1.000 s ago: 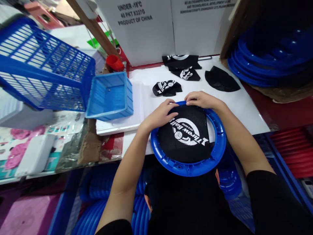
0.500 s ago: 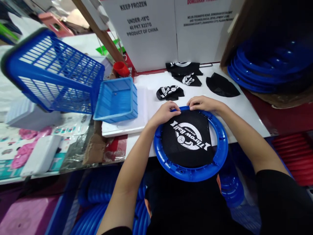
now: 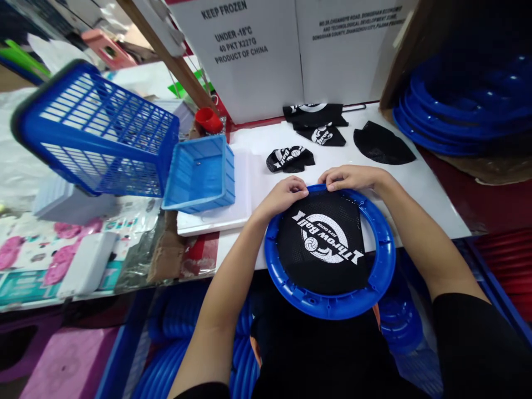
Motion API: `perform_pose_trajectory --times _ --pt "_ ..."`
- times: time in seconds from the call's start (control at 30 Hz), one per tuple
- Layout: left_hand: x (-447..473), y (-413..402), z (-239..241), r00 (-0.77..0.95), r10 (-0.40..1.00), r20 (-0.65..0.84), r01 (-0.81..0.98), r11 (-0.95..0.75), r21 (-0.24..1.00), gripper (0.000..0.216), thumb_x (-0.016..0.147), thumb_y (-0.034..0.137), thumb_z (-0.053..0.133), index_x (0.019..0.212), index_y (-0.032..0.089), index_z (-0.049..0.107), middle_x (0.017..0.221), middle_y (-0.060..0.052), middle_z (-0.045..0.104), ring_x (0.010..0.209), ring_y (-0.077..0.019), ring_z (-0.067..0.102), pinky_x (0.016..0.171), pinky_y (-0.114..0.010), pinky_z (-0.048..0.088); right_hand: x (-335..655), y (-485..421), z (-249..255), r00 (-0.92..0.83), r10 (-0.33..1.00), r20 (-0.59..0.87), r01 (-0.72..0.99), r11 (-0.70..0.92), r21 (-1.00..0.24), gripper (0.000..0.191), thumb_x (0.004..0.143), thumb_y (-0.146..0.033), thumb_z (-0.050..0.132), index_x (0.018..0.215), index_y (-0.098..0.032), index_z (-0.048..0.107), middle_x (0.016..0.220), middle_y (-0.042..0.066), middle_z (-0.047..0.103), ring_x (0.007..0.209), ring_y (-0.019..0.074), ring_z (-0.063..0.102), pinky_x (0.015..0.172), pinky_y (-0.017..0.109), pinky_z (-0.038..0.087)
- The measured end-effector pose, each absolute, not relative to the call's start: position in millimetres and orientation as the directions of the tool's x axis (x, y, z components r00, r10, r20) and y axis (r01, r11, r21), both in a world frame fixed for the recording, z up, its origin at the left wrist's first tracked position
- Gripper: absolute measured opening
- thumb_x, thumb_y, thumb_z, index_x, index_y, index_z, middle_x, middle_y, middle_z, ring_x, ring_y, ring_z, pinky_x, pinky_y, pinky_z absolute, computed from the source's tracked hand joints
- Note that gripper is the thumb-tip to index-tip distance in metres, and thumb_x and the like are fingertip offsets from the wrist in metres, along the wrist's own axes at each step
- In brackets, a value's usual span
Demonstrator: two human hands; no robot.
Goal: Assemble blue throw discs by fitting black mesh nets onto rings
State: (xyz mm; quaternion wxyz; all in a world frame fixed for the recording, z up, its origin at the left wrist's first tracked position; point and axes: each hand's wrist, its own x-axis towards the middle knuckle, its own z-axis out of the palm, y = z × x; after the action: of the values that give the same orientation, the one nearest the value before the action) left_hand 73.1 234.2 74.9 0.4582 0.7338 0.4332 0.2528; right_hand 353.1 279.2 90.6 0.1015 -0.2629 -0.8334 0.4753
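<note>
A blue plastic ring lies at the near edge of the white table, half over my lap. Black mesh cloth printed "Throw Ball" is stretched across it. My left hand pinches the cloth at the ring's far left rim, fingers curled. My right hand presses the cloth's edge at the far rim, fingers closed on it. Both hands sit close together at the top of the ring.
More black mesh pieces lie further back on the table. A light blue tray and a dark blue basket stand at the left. Stacked blue rings fill a box at the right; white cartons stand behind.
My view has shifted slightly; the ring sits a little lower and further right. Both hands stay at the far rim, working the cloth's edge.
</note>
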Motion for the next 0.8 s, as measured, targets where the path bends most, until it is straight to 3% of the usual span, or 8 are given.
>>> perform_pose_trajectory --times 0.33,0.47,0.6,0.7,0.8 --pt "75 229 72 0.432 0.902 0.0 0.415 -0.198 0.888 0.013 0.086 0.028 0.072 0.08 0.018 0.076 0.11 -0.008 0.072 0.1 -0.0227 0.066 0.097 -0.04 0.053 348 263 72 -0.705 0.706 0.074 0.306 0.396 -0.866 0.033 0.086 -0.056 0.077 0.081 -0.023 0.077 0.115 0.007 0.079 0.108 0.0274 0.069 0.107 0.045 0.051" --pt "75 228 71 0.436 0.9 0.01 0.402 -0.205 0.892 0.014 0.086 0.03 0.072 0.08 0.018 0.076 0.11 -0.008 0.071 0.1 -0.0227 0.066 0.099 -0.04 0.052 344 259 82 -0.616 0.785 0.062 0.298 0.306 -0.904 0.04 0.083 -0.058 0.08 0.099 -0.022 0.081 0.118 0.009 0.079 0.112 0.029 0.071 0.106 0.046 0.053" --pt "76 230 70 0.441 0.898 0.01 0.387 -0.201 0.9 0.014 0.085 0.031 0.071 0.08 0.018 0.075 0.108 -0.007 0.07 0.099 -0.0224 0.065 0.099 -0.04 0.052 335 258 89 -0.686 0.724 0.073 0.374 0.436 -0.819 0.038 0.088 -0.059 0.074 0.097 -0.023 0.083 0.133 0.011 0.075 0.126 0.031 0.067 0.116 0.049 0.048" --pt "77 231 69 0.438 0.899 0.002 0.396 -0.195 0.898 0.014 0.085 0.03 0.07 0.079 0.018 0.074 0.105 -0.006 0.068 0.095 -0.0215 0.065 0.097 -0.039 0.052 329 256 87 -0.736 0.672 0.078 0.375 0.501 -0.78 0.036 0.09 -0.057 0.071 0.089 -0.022 0.08 0.129 0.012 0.077 0.122 0.0308 0.069 0.116 0.05 0.047" --pt "78 231 70 0.433 0.901 -0.009 0.405 -0.186 0.895 0.013 0.085 0.028 0.07 0.078 0.018 0.073 0.104 -0.006 0.068 0.093 -0.021 0.064 0.095 -0.039 0.052 326 254 85 -0.727 0.682 0.074 0.354 0.465 -0.811 0.035 0.092 -0.055 0.068 0.09 -0.021 0.076 0.124 0.012 0.078 0.115 0.0296 0.071 0.109 0.049 0.05"
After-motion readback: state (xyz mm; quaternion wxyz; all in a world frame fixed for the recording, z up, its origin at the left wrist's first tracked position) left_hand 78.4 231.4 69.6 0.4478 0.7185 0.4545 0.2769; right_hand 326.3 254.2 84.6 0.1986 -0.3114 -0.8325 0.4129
